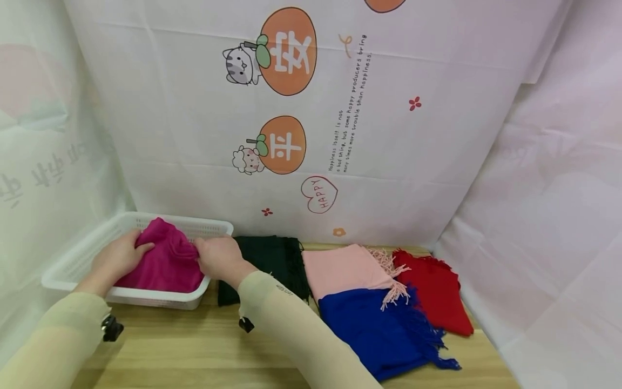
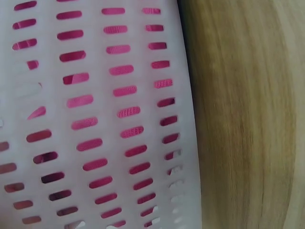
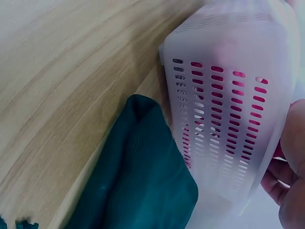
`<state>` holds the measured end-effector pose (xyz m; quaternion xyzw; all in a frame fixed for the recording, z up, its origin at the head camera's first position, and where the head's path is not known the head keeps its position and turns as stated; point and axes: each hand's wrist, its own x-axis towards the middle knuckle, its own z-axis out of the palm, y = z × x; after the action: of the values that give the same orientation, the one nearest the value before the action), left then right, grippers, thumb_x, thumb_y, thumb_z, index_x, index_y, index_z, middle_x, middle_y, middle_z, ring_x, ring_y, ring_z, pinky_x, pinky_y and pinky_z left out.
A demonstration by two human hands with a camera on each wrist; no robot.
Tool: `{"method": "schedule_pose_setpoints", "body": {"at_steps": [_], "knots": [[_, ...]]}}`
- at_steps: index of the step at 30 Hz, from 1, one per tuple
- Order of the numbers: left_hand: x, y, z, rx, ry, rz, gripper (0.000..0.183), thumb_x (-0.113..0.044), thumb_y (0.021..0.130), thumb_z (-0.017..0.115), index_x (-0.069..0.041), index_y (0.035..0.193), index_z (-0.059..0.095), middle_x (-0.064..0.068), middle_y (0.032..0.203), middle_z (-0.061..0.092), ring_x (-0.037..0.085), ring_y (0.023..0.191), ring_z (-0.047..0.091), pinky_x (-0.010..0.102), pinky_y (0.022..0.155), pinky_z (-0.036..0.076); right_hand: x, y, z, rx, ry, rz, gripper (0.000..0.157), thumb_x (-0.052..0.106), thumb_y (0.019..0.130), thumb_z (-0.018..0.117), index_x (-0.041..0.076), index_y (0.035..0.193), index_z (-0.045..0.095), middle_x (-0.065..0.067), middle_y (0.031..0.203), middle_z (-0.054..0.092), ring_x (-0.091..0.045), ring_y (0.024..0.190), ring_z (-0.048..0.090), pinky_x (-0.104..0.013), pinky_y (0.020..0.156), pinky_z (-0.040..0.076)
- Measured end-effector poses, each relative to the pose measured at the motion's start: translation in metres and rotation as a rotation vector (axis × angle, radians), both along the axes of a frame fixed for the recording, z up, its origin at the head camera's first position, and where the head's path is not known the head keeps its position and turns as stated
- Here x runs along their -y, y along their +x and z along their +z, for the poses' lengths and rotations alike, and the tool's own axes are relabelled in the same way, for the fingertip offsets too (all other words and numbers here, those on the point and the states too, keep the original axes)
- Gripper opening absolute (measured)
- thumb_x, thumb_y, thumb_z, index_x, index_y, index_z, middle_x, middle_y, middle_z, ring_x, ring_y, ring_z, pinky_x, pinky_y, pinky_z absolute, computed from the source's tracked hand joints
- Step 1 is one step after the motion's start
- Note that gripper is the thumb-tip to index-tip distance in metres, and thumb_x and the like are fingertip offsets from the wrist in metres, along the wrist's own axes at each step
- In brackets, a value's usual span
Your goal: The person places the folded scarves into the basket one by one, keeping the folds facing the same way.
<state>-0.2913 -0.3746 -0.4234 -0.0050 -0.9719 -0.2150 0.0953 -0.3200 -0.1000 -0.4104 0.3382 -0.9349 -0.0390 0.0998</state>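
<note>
A magenta scarf [image 1: 167, 262] lies bunched inside a white plastic basket [image 1: 131, 296], its top raised above the rim. At the scarf's left side, my left hand [image 1: 116, 256] grips the fabric with the thumb on top. My right hand [image 1: 221, 258] pinches its right edge over the basket's right end. Through the slots of the basket wall [image 2: 102, 143] in the left wrist view, magenta fabric shows, but that hand is out of sight. The right wrist view catches part of the right hand [image 3: 293, 157] at the basket's rim.
Right of the basket lies a folded dark green scarf [image 1: 264, 265] with fringe. Beyond it are a pink scarf [image 1: 345, 270], a blue scarf [image 1: 374, 335] and a red scarf [image 1: 439, 292], all fringed. White printed sheets [image 1: 389, 162] hang around the wooden table [image 1: 194, 351].
</note>
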Motion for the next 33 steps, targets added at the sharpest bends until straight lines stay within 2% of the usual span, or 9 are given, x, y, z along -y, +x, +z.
{"method": "schedule_pose_setpoints", "body": {"at_steps": [7,12,18,21,28,33], "knots": [[0.0,-0.001,0.001,-0.007,-0.016,0.011,0.039,-0.027,0.113,0.065,0.008,0.128,0.055,0.037,0.115,0.066,0.053,0.099,0.063,0.068,0.084,0.051,0.0,-0.001,-0.001,0.009,-0.022,-0.031,0.014,0.042,0.113,0.063,0.037,0.124,0.07,0.022,0.1,0.076,0.001,0.101,0.071,-0.031,0.107,0.051],[0.002,0.002,0.001,-0.001,-0.006,0.03,0.035,-0.026,0.113,0.064,0.007,0.121,0.056,0.036,0.111,0.065,0.053,0.097,0.063,0.068,0.082,0.051,0.003,0.001,-0.003,0.038,0.0,-0.045,0.015,0.037,0.114,0.06,0.036,0.127,0.068,0.02,0.102,0.076,0.0,0.103,0.071,-0.037,0.117,0.047],[0.01,0.002,-0.002,0.01,0.008,0.068,0.034,-0.029,0.113,0.063,0.004,0.117,0.056,0.035,0.113,0.065,0.054,0.098,0.062,0.066,0.077,0.05,0.007,0.002,-0.005,0.028,0.059,-0.072,0.027,0.036,0.117,0.053,0.036,0.14,0.066,0.019,0.112,0.078,0.0,0.109,0.071,-0.037,0.117,0.044],[0.013,0.002,-0.003,0.015,0.005,0.095,0.034,-0.031,0.113,0.063,0.003,0.116,0.056,0.035,0.112,0.064,0.054,0.097,0.062,0.064,0.073,0.049,0.008,0.003,-0.006,0.01,0.072,-0.072,0.028,0.037,0.118,0.051,0.036,0.142,0.066,0.019,0.11,0.078,0.0,0.109,0.071,-0.036,0.116,0.044],[0.016,0.005,-0.005,0.022,0.005,0.103,0.031,-0.029,0.112,0.064,0.001,0.106,0.055,0.025,0.092,0.063,0.045,0.084,0.06,0.056,0.066,0.046,0.008,0.004,-0.01,0.012,0.051,-0.06,0.016,0.034,0.116,0.056,0.037,0.113,0.072,0.019,0.09,0.074,0.0,0.093,0.068,-0.035,0.113,0.045],[0.016,0.006,-0.004,0.027,0.007,0.113,0.032,-0.028,0.112,0.064,0.002,0.107,0.055,0.026,0.093,0.063,0.045,0.084,0.06,0.057,0.066,0.046,0.009,0.004,-0.01,0.014,0.043,-0.063,0.015,0.034,0.116,0.058,0.037,0.108,0.07,0.019,0.079,0.067,0.0,0.085,0.065,-0.035,0.109,0.045]]}}
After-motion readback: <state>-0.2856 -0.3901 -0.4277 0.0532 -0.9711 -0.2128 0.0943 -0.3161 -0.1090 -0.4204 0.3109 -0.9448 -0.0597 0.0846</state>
